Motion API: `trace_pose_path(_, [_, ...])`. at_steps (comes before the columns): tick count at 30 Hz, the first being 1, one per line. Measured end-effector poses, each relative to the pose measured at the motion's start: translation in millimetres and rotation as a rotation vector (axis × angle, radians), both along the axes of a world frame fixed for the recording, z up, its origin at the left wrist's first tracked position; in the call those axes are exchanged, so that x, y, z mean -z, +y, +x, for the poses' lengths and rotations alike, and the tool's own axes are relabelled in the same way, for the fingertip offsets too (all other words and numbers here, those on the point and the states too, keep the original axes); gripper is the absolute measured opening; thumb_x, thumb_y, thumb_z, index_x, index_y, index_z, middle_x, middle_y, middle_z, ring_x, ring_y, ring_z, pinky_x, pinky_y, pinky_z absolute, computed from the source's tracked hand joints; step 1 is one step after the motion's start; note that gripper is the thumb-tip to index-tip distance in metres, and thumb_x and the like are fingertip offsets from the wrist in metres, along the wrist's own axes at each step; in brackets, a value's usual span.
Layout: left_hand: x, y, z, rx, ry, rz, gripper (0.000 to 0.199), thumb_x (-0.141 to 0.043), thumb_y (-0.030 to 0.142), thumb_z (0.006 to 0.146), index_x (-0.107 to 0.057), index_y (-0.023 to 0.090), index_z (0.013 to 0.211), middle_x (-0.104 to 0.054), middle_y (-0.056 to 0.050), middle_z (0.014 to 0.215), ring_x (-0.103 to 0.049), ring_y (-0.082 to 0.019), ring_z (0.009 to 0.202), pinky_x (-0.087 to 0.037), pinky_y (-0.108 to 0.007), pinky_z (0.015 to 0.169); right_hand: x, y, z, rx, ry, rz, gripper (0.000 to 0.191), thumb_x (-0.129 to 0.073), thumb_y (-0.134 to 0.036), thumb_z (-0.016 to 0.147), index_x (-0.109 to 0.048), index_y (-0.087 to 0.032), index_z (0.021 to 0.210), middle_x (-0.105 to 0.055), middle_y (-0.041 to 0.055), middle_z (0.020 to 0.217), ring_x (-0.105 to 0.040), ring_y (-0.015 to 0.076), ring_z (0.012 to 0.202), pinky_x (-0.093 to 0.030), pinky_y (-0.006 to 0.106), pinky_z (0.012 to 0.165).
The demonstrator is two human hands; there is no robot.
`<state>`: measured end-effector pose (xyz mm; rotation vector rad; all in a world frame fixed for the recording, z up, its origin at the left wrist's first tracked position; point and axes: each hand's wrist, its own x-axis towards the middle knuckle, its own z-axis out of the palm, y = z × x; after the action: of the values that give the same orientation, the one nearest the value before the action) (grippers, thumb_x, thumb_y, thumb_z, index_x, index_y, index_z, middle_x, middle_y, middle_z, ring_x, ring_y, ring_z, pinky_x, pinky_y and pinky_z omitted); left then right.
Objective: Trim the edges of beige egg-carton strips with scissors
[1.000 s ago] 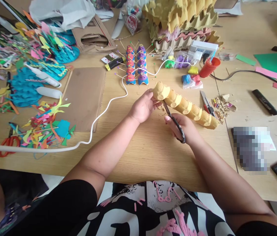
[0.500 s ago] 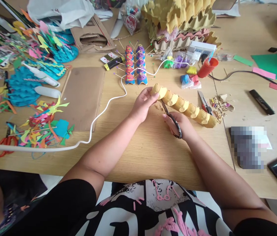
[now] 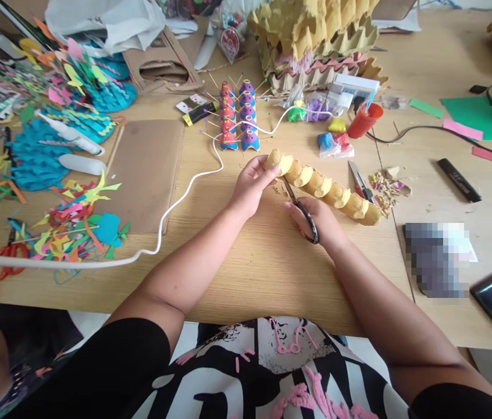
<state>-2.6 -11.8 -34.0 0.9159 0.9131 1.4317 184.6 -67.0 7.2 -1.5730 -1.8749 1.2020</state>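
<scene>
A yellow egg carton strip with several cups in a row slants across the middle of the table, its far end low and to the right. My left hand is closed around its left end, thumb on top. My right hand grips a pair of dark-handled scissors, whose blades reach up to the strip's lower edge beside the first cup. The blade tips are hidden by the strip. Just behind my left hand stand two painted egg carton strips, one red and one purple, with pins stuck out of them.
A utility knife lies by scraps right of the strip. A white cord crosses the table on the left, near brown cardboard. Egg trays are stacked behind. Red-handled scissors and paper cuttings lie at left.
The view has shifted slightly, so the table's things sit a little further left. Both hands, the strip and the scissors keep nearly the same pose.
</scene>
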Motion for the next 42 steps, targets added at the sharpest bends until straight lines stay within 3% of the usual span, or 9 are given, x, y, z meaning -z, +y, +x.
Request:
trace_pose_path(4, [-1.8,-1,0,-0.029,-0.042,-0.014,0.043,-0.099,0.05,0.076,-0.073,0.026,0.099,-0.08,0.002,0.103,-0.073,-0.013,0.09,-0.056,-0.021,0.075,4.0,2,-2,-0.02,-0.017,0.028,0.071,-0.057,-0.091,0.089,-0.041,-0.026,0.066,-0.046,-0.0018,0.057,-0.043,0.016,0.062,-0.031,0.032,0.062])
trace_pose_path(11, [-12.1,-4,1,-0.045,-0.012,-0.096,0.035,-0.094,0.048,0.082,-0.07,0.026,0.096,-0.078,0.003,0.096,-0.071,-0.011,0.085,-0.053,-0.02,0.073,7.6,-2,-3,0.005,-0.09,0.092,0.066,-0.061,-0.087,0.091,-0.049,-0.025,0.069,-0.053,0.0003,0.065,-0.046,0.0176,0.064,-0.033,0.032,0.062])
trace_pose_path(14, [-14.2,-4,1,-0.037,-0.065,-0.073,0.037,-0.093,0.049,0.083,-0.067,0.025,0.095,-0.077,0.003,0.094,-0.072,-0.011,0.087,-0.053,-0.022,0.077,3.9,-6,-3,-0.04,-0.085,0.102,0.066,-0.059,-0.084,0.095,-0.043,-0.026,0.068,-0.052,0.0002,0.062,-0.045,0.0174,0.062,-0.031,0.032,0.061])
trace_pose_path(19, [-12.4,-3,-2,0.013,-0.153,-0.074,0.041,-0.092,0.052,0.084,-0.062,0.025,0.093,-0.075,0.005,0.091,-0.075,-0.012,0.089,-0.054,-0.023,0.077,-1.2,-11,-1,-0.07,-0.118,0.119,0.065,-0.059,-0.084,0.096,-0.042,-0.026,0.071,-0.051,-0.0015,0.061,-0.042,0.0161,0.059,-0.029,0.032,0.06])
trace_pose_path(23, [-7.8,3,-6,-0.028,-0.247,-0.134,0.038,-0.088,0.056,0.087,-0.066,0.026,0.098,-0.08,0.003,0.099,-0.077,-0.011,0.092,-0.058,-0.022,0.08,-1.2,-14,0,-0.063,-0.098,0.1,0.062,-0.059,-0.082,0.096,-0.044,-0.027,0.074,-0.05,-0.0031,0.06,-0.041,0.0154,0.058,-0.027,0.032,0.06])
trace_pose_path(30, [-6.7,7,-9,-0.032,-0.339,-0.253,0.036,-0.081,0.059,0.093,-0.073,0.027,0.108,-0.084,0.001,0.105,-0.081,-0.014,0.111,-0.064,-0.025,0.099,6.2,-18,-2,0.055,0.156,0.106,0.056,-0.073,-0.08,0.089,-0.058,-0.026,0.094,-0.063,-0.0024,0.069,-0.056,0.0176,0.064,-0.042,0.031,0.064])
trace_pose_path(35, [-11.3,-1,-2,0.064,-0.33,-0.232,0.023,-0.083,0.044,0.095,-0.076,0.025,0.106,-0.084,0.0,0.112,-0.08,-0.014,0.113,-0.064,-0.022,0.096,21.5,-9,-6,0.248,0.484,0.172,0.067,-0.087,-0.075,0.079,-0.049,-0.03,0.11,-0.077,0.0016,0.095,-0.071,0.0204,0.082,-0.058,0.036,0.079])
trace_pose_path(38, [-14.2,-8,4,0.146,-0.256,-0.159,0.031,-0.092,0.046,0.086,-0.077,0.025,0.102,-0.083,0.001,0.11,-0.08,-0.017,0.117,-0.063,-0.025,0.094,31.5,-1,-8,0.303,0.593,0.219,0.075,-0.09,-0.077,0.075,-0.043,-0.032,0.113,-0.08,0.006,0.112,-0.077,0.0242,0.1,-0.063,0.043,0.092])
trace_pose_path(42, [-16.9,-16,11,0.293,-0.191,-0.067,0.051,-0.103,0.058,0.068,-0.079,0.025,0.099,-0.083,0.001,0.103,-0.08,-0.019,0.108,-0.063,-0.028,0.091,39.3,6,-11,0.354,0.675,0.293,0.076,-0.093,-0.072,0.075,-0.039,-0.032,0.111,-0.077,0.0058,0.113,-0.079,0.0257,0.106,-0.065,0.048,0.1])
